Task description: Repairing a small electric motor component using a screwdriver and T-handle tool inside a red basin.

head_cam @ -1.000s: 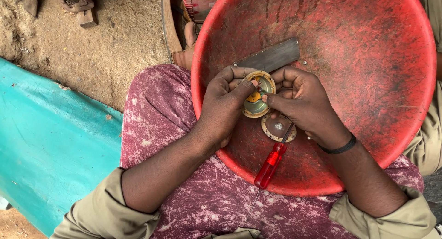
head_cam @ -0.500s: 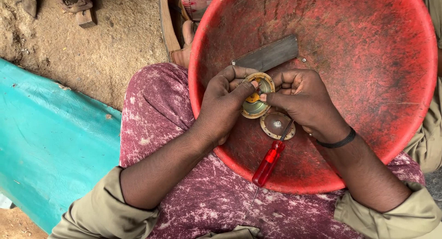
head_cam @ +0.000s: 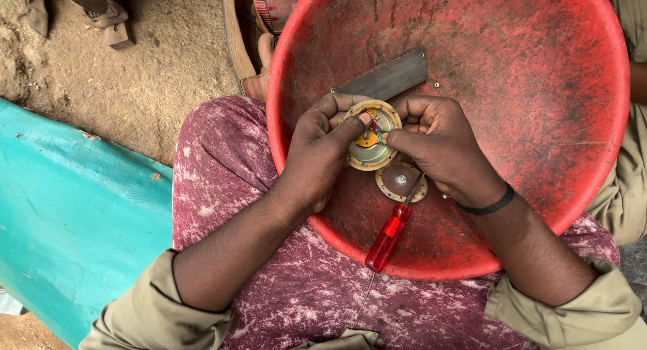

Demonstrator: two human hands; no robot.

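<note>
Round brass-rimmed mechanism, held over red basin: hands barely shifted, fingertips now closed in on its centre.

Left hand (head_cam: 322,151) cups the round mechanism (head_cam: 369,135) from below and the side, thumb pressed on its face; right hand (head_cam: 441,144) pinches narrowly at a small part in the middle of the disc, where a second ago the fingers sat more on the rim. The item stays raised above the floor of the red plastic basin (head_cam: 539,121) on the lap. Beneath it lie a separate round cover plate (head_cam: 399,182), a red-handled screwdriver (head_cam: 391,232) untouched, and a dark flat bar (head_cam: 387,77). Judged: fine work on the centre is under way, the tool not needed now. Teal sheet (head_cam: 67,222) at left.
</note>
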